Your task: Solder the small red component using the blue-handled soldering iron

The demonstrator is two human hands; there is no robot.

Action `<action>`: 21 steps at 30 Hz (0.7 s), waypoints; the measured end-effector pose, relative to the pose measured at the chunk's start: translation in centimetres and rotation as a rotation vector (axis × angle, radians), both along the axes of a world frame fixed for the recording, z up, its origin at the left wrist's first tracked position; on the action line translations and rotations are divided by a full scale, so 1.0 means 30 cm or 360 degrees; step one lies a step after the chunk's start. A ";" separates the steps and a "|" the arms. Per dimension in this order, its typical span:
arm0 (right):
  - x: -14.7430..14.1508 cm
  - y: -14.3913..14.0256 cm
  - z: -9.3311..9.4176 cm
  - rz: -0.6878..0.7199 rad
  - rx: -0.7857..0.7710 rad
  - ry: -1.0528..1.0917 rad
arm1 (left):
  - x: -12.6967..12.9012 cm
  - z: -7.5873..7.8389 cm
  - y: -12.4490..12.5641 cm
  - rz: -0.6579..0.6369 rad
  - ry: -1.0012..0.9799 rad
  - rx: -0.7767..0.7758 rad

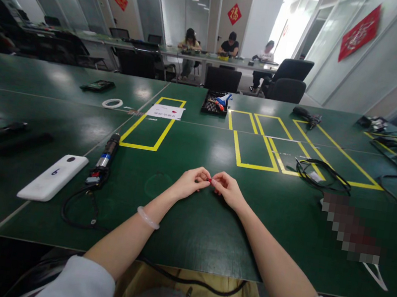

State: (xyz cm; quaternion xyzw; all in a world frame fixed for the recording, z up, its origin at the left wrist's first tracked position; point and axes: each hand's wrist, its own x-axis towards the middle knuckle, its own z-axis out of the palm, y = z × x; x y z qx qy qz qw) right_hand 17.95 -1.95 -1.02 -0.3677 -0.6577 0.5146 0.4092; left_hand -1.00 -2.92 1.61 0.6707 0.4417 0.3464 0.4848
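Pinched between your left hand (192, 182) and right hand (229, 188), that tiny red piece (210, 180) looks mid-job, not down yet, inside the table's (204, 232) near edge.

Left hand (192, 182) and right hand (229, 188) meet over green counter (200, 229), fingertip grip of both on small red piece (210, 180). To left: corded black-and-silver tool (104, 160), then white slab (52, 178) with black numeral. Beyond: yellow tape outlines (258, 167), black tray (207, 112) holding tools. To right: coiled black cable (331, 169). Far back: three people (230, 48) seated at another counter (247, 66).
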 end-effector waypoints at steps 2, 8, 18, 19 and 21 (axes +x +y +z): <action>0.002 0.002 -0.004 0.0008 0.0065 0.0000 | -0.002 -0.007 0.002 0.0022 -0.0003 0.0028; 0.006 0.003 -0.010 -0.0082 0.0235 -0.0133 | -0.005 -0.016 0.010 0.0054 0.0016 0.0099; 0.007 0.004 -0.008 -0.0109 0.0320 -0.0256 | -0.003 -0.009 0.008 0.0091 0.0090 0.0174; 0.007 0.005 -0.009 -0.0109 0.0320 -0.0263 | -0.005 -0.005 0.008 0.0087 0.0112 0.0169; 0.009 0.008 -0.011 -0.0114 0.0307 -0.0273 | -0.014 0.015 0.006 0.0075 0.0173 0.0157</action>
